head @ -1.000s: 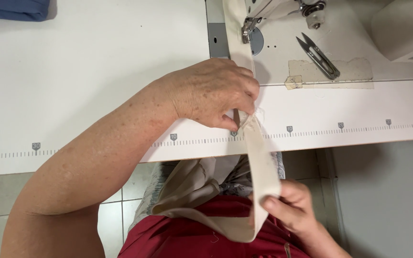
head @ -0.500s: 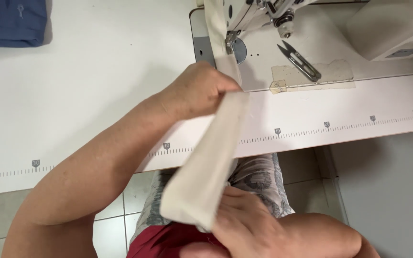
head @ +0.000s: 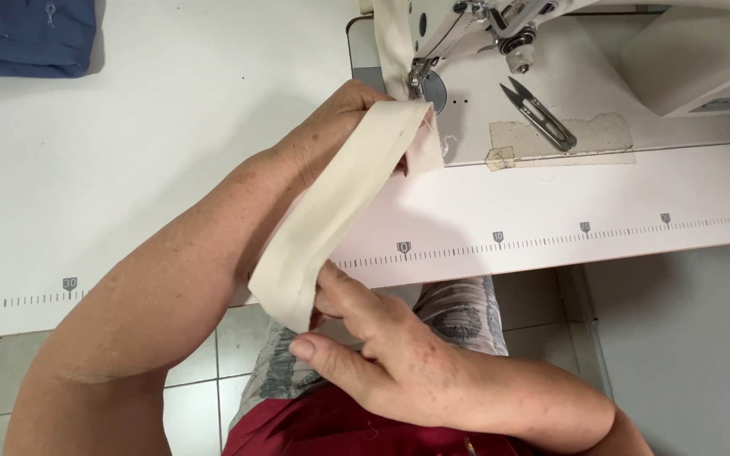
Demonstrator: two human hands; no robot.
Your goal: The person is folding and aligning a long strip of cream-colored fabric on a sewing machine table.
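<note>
Cream strip [head: 331,211] pulled taut below the needle [head: 416,83], left hand [head: 344,122] pinching its top end, right hand [head: 382,355] clamped on the lower fold; best kept flat and untwisted over the tabletop [head: 128,186].

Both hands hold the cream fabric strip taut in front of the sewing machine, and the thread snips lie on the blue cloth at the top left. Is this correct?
Not quite. The head view shows the thread snips lying on the sewing machine bed, right of the needle, not on the blue cloth. The rest is right.

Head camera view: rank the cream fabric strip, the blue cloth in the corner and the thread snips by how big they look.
1. cream fabric strip, though nearness to the camera enlarges it
2. blue cloth, partly cut off by the frame
3. thread snips
</note>
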